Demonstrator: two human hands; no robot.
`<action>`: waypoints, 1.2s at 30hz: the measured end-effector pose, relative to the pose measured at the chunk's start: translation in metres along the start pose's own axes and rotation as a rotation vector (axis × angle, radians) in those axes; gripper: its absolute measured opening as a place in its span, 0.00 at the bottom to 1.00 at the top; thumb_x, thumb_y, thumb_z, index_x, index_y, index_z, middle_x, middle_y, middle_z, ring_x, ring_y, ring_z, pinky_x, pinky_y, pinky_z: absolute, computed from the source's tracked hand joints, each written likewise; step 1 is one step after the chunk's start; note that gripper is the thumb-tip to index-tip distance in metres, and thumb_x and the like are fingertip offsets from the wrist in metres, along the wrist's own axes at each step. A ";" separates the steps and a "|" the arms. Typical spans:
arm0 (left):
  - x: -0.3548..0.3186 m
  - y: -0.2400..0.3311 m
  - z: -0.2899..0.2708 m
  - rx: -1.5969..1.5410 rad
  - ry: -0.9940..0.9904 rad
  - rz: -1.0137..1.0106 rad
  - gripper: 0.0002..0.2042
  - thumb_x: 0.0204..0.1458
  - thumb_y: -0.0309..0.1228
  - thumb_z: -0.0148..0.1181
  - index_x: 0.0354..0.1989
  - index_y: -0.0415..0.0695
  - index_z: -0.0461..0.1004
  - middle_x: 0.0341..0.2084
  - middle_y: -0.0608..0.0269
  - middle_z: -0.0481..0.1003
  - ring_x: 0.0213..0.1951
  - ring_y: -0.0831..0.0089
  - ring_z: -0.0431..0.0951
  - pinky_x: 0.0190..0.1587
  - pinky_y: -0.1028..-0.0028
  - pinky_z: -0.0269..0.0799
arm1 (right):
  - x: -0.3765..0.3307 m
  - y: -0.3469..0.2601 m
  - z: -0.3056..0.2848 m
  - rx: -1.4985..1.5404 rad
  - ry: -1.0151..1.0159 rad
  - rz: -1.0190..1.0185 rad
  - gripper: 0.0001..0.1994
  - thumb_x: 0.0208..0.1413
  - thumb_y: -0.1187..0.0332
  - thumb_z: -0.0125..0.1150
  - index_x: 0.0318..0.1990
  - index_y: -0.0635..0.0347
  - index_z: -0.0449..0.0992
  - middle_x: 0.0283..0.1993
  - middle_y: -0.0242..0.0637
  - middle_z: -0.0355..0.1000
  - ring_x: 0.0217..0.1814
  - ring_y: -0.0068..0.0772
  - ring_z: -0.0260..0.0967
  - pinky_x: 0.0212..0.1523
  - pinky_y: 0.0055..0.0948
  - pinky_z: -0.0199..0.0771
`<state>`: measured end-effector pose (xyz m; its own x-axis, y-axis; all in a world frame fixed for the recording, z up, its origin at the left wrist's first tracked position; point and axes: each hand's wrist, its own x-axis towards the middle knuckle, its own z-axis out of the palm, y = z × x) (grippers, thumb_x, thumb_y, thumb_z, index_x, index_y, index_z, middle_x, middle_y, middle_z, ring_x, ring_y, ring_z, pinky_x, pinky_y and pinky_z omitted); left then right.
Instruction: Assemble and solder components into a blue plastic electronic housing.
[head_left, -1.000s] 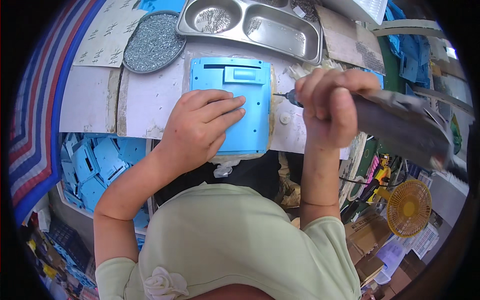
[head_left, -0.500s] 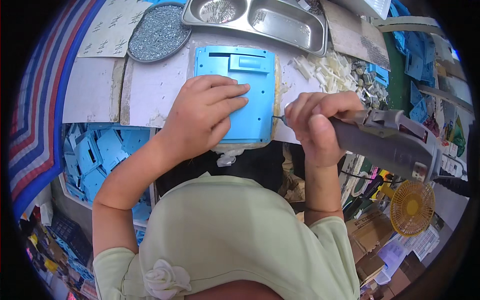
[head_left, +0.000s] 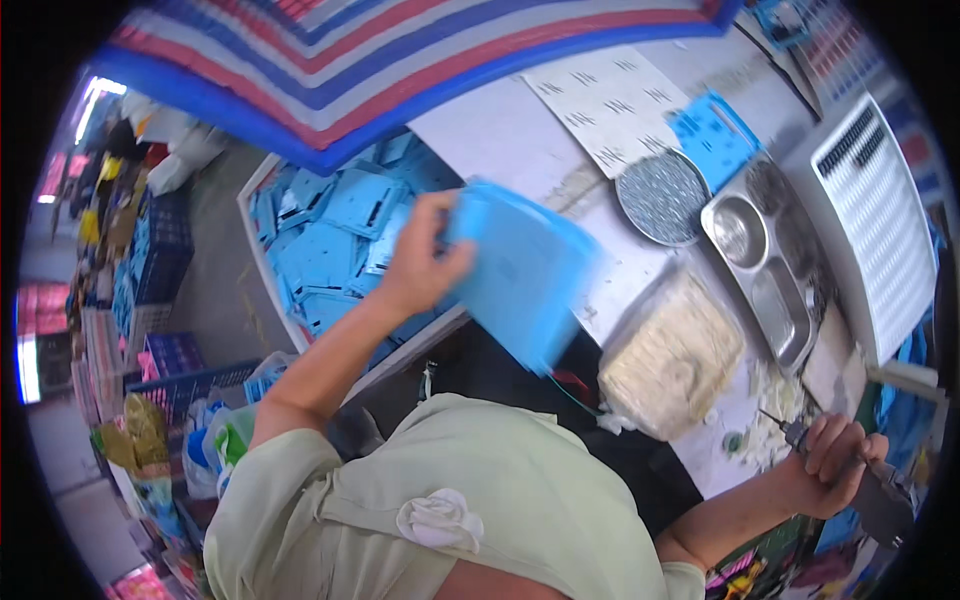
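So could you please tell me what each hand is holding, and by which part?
The left hand grips the blue plastic panel by its upper left edge, lifted off the table. The right hand is wrapped round the body of the grey power screwdriver.

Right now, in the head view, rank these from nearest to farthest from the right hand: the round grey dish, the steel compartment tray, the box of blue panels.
From the right hand, low at the right:
1. Steel compartment tray, just above it.
2. Round grey dish, higher up, beyond the tray.
3. Box of blue panels, far across at the left, past the left hand.

Motion-blurred blue plastic panel point(head_left: 525, 265)
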<state>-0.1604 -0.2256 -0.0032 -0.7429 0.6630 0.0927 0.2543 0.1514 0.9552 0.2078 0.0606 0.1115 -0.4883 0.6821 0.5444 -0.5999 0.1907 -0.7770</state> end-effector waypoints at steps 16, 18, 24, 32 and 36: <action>0.028 -0.090 -0.185 0.811 -0.270 -0.658 0.17 0.59 0.42 0.64 0.45 0.38 0.80 0.34 0.63 0.81 0.39 0.75 0.82 0.29 0.70 0.78 | 0.021 0.037 0.002 -0.054 0.102 0.089 0.14 0.63 0.63 0.62 0.45 0.59 0.64 0.18 0.25 0.58 0.15 0.20 0.55 0.22 0.25 0.61; 0.054 -0.002 -0.110 0.569 -0.636 -0.377 0.15 0.58 0.40 0.66 0.42 0.39 0.81 0.33 0.65 0.81 0.38 0.78 0.81 0.34 0.71 0.77 | 0.019 0.034 -0.005 -0.095 0.127 0.120 0.15 0.62 0.63 0.62 0.46 0.59 0.63 0.18 0.25 0.57 0.15 0.20 0.54 0.22 0.25 0.61; 0.305 0.051 0.035 0.191 -0.443 0.299 0.14 0.59 0.36 0.66 0.46 0.39 0.78 0.37 0.65 0.79 0.39 0.79 0.76 0.42 0.73 0.73 | 0.029 0.023 -0.030 -0.286 0.326 0.194 0.17 0.59 0.63 0.66 0.45 0.58 0.62 0.20 0.24 0.54 0.18 0.18 0.50 0.21 0.23 0.54; 0.675 -0.040 0.081 -0.486 0.189 -0.089 0.30 0.51 0.35 0.75 0.60 0.46 0.65 0.48 0.53 0.76 0.42 0.55 0.81 0.37 0.56 0.81 | 0.022 -0.010 -0.090 -0.585 0.527 0.241 0.12 0.64 0.66 0.60 0.47 0.57 0.64 0.22 0.24 0.55 0.21 0.16 0.50 0.24 0.21 0.53; 0.757 -0.068 0.077 -0.721 0.187 0.024 0.34 0.51 0.20 0.71 0.64 0.52 0.60 0.54 0.50 0.73 0.49 0.50 0.79 0.48 0.52 0.82 | 0.004 -0.029 -0.112 -0.672 0.631 0.244 0.12 0.65 0.66 0.59 0.48 0.58 0.64 0.23 0.25 0.56 0.20 0.17 0.51 0.25 0.22 0.53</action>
<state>-0.6920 0.3224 -0.0201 -0.8515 0.5147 0.1002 -0.1501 -0.4223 0.8939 0.2945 0.1370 0.1007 -0.0018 0.9744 0.2247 0.0593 0.2245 -0.9727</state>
